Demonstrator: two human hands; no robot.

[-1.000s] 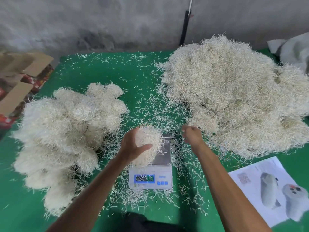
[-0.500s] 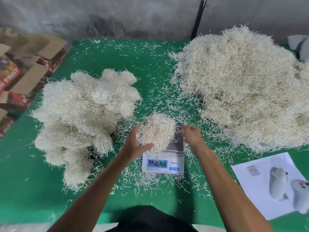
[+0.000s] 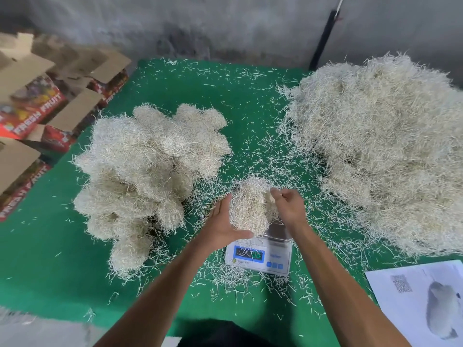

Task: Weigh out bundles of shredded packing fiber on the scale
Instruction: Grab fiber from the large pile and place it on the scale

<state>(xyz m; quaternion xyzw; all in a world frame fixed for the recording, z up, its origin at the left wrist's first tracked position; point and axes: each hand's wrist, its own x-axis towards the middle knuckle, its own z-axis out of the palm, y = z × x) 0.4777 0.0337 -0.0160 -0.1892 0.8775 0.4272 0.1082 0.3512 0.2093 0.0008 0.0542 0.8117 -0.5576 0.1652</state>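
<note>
Bundle: a rounded wad of pale shredded fiber (image 3: 251, 205) sits over the steel platform of the scale, between the two hands. It is roughly egg-shaped, its long axis running from the near edge of the platform away toward the far wall, with the narrower end pointing away from the person.
Scale: a small white digital scale (image 3: 260, 256) stands on the green table cover (image 3: 37, 266), its blue display and buttons facing the person; the digits are too blurred to read.
Left hand: the left hand (image 3: 223, 225) cups the bundle's left side, fingers straight along it and thumb stretched under its near end, a loose cradling hold rather than a squeeze.
Right hand: the right hand (image 3: 288, 207) is at the bundle's right side with its fingers curled; they seem to pinch strands at the upper right edge, though the exact contact is hard to make out.
Finished pile: a heap of similar rounded bundles (image 3: 150, 171) lies to the left of the scale, near it but apart.
Loose supply: a much larger mound of unsorted fiber (image 3: 380, 151) fills the right side of the table.
Scraps: stray strands litter the cover around the scale.
Paper: a printed sheet (image 3: 421, 299) lies at the near right.
Boxes: open fruit cartons (image 3: 37, 106) stand off the table's left edge.
</note>
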